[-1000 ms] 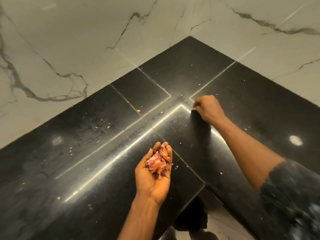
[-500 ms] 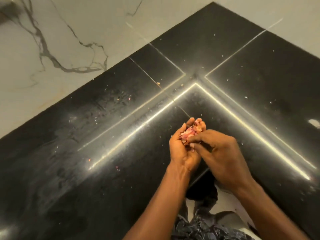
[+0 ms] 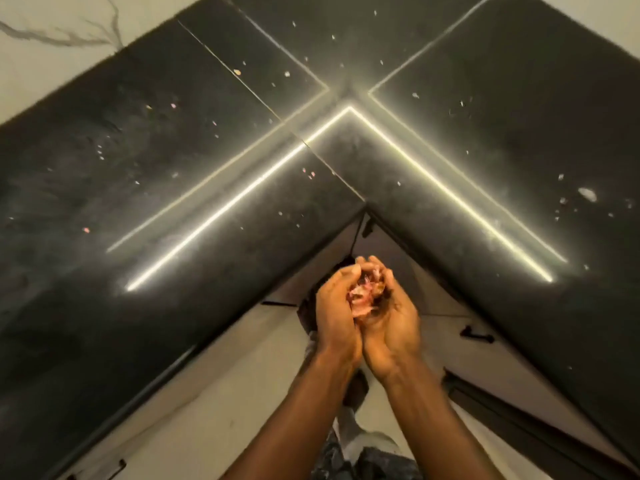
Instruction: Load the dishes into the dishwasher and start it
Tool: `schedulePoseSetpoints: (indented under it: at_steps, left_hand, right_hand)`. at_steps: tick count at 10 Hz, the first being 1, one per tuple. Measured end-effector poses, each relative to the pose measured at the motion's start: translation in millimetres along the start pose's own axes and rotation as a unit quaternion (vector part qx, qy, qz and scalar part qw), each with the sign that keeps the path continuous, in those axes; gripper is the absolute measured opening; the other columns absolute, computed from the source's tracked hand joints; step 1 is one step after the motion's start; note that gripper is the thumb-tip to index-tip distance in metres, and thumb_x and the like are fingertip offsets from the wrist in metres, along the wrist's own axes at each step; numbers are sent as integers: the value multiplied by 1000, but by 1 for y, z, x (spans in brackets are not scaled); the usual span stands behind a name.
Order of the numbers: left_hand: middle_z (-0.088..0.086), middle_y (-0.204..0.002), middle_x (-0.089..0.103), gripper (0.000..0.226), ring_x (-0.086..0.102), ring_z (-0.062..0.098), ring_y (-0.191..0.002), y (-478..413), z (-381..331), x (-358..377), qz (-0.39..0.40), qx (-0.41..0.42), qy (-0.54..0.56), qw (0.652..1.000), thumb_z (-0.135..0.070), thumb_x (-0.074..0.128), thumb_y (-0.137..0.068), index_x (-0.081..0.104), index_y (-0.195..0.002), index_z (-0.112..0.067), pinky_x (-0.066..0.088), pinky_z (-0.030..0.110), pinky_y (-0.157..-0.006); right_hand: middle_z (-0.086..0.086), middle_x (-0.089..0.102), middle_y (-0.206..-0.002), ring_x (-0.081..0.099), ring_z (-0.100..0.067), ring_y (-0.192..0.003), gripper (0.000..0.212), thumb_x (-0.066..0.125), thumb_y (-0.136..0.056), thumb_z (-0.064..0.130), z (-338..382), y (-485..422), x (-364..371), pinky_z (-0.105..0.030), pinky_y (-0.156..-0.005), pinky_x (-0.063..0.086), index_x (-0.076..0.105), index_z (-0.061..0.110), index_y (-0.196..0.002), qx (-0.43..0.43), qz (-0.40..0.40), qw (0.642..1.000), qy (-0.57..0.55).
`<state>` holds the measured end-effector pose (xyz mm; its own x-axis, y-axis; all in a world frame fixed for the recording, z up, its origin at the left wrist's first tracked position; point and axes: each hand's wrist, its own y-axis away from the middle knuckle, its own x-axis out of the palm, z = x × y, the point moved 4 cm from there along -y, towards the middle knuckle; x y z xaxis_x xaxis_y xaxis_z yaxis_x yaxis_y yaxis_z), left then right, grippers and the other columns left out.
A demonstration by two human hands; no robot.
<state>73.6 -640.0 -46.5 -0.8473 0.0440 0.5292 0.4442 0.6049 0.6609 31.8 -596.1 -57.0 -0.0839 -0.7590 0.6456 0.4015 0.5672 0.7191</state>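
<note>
A small heap of pink and orange food scraps point(image 3: 363, 295) lies cupped between both hands. My left hand point(image 3: 335, 315) and my right hand point(image 3: 393, 318) press side by side, palms up, fingers curled around the scraps. They hover in front of the inner corner of a black L-shaped countertop point(image 3: 207, 209), off its edge and above the floor. No dishes and no dishwasher are in view.
Loose crumbs and scrap bits point(image 3: 585, 194) dot the shiny black counter on both wings. Pale cabinet fronts with black handles point(image 3: 476, 336) run under the counter edges. A marble-look wall point(image 3: 52, 46) rises behind at the far left.
Both hands have pulled back from over the counter to below its inner corner. My right hand, which pinched at the scraps, now cups them together with the left.
</note>
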Motion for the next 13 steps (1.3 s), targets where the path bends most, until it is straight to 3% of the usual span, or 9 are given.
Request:
schedulePoseSetpoints:
  at_steps: [1, 2, 3, 5, 6, 7, 9, 11, 13]
  left_hand:
    - [-11, -99, 67, 19, 62, -1, -89, 1, 57, -33, -20, -12, -143, 989, -26, 56, -96, 67, -111, -25, 49, 15, -84]
    - [-1, -105, 69, 27, 64, 11, -98, -19, 112, -74, -100, -66, -95, 988, -18, 60, -92, 69, -115, -8, 50, 27, -92]
    - [15, -107, 73, 35, 67, 31, -107, -48, 160, -114, -201, -110, -15, 973, -23, 77, -74, 75, -104, -4, 49, 44, -104]
    - [10, -103, 69, 27, 66, 22, -94, -110, 195, -160, -213, -140, -51, 966, -32, 46, -105, 65, -105, -12, 53, 32, -88]
    - [12, -107, 72, 41, 69, 27, -92, -166, 205, -187, -173, -80, -52, 980, -49, 42, -103, 66, -108, -16, 58, 41, -86]
    - [18, -102, 67, 71, 65, 31, -91, -230, 216, -206, -117, -85, -67, 987, -73, 33, -95, 66, -110, -12, 57, 53, -90]
    - [17, -145, 52, 94, 50, 38, -132, -279, 219, -232, -70, -121, -110, 984, -85, 19, -86, 44, -149, -20, 33, 58, -115]
    - [16, -145, 53, 84, 53, 34, -130, -239, 206, -229, -42, -125, -152, 980, -76, 17, -95, 43, -149, -18, 40, 48, -112]
    - [8, -150, 49, 95, 50, 29, -133, -200, 181, -204, -32, -113, -419, 900, -82, 50, -76, 43, -150, -22, 42, 47, -111]
  right_hand:
    - [-12, 71, -122, 70, -22, -107, 31, 52, -96, 23, -9, -13, -72, -34, -94, 57, 70, 9, -117, 28, -56, 997, -42]
    - [-13, 73, -117, 74, -24, -97, 31, 48, -103, 23, -25, -29, -127, -35, -78, 63, 72, 7, -113, 52, -111, 992, -39]
    - [-19, 71, -118, 74, -30, -98, 33, 55, -95, 16, -50, -57, -184, -39, -90, 60, 68, 4, -122, 77, -148, 985, -54]
    - [-16, 67, -110, 65, -28, -102, 51, 77, -78, 18, -83, -143, -254, -34, -84, 57, 61, 0, -123, 86, -155, 983, -43]
    - [-14, 61, -135, 59, -30, -126, 79, 80, -79, 31, -97, -203, -276, -38, -103, 51, 47, 6, -146, 65, -119, 990, 48]
    - [-16, 53, -146, 48, -37, -137, 69, 61, -89, 42, -109, -264, -283, -47, -107, 45, 43, 11, -148, 79, -87, 991, 60]
    - [-14, 40, -157, 41, -35, -143, 51, 37, -107, 32, -121, -320, -312, -48, -118, 36, 34, 15, -155, 37, -123, 990, 54]
    - [-12, 31, -162, 30, -31, -149, 62, 42, -103, 44, -125, -281, -321, -48, -121, 28, 26, 22, -158, 22, -123, 991, 44]
    - [-7, 43, -155, 44, -27, -139, 48, 38, -109, 30, -94, -201, -258, -38, -106, 42, 34, 15, -155, 37, -153, 948, 277]
